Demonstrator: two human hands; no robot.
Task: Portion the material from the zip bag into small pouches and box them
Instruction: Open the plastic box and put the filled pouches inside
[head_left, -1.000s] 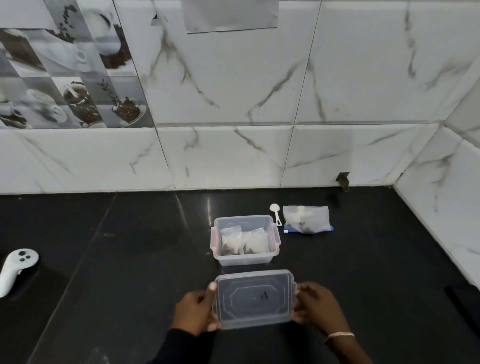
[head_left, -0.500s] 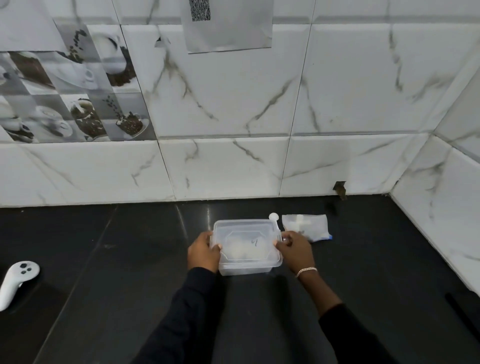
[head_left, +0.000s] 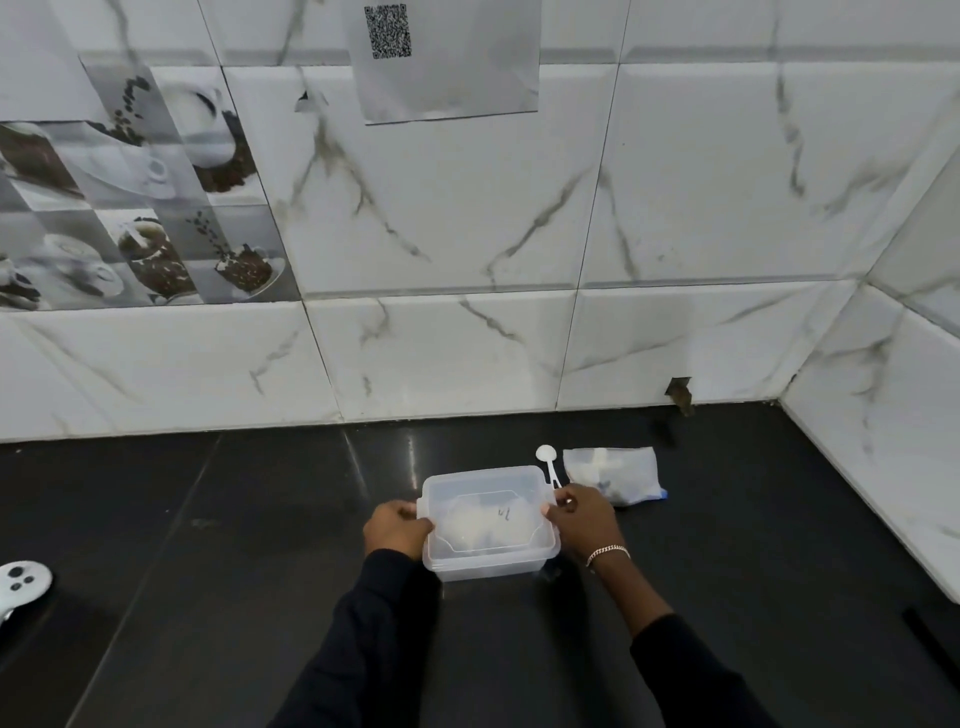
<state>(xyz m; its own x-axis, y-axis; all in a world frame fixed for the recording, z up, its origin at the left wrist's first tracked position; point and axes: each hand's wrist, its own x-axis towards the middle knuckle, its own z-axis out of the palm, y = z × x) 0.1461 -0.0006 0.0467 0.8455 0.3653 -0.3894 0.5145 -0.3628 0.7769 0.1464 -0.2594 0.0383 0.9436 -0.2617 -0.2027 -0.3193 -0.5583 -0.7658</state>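
The left hand (head_left: 397, 535) and right hand (head_left: 584, 519) are clasping opposite ends of the lidded clear rectangular plastic box (head_left: 483, 499), which is sitting on the black counter (head_left: 260, 519), the clear zip bag (head_left: 613, 475) lying just right.

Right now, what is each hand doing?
Left hand: grips the left end of the lidded box.
Right hand: grips the box's right end.

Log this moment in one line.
lid: on box | left hand: grips box | right hand: grips box | spoon, zip bag: right of box
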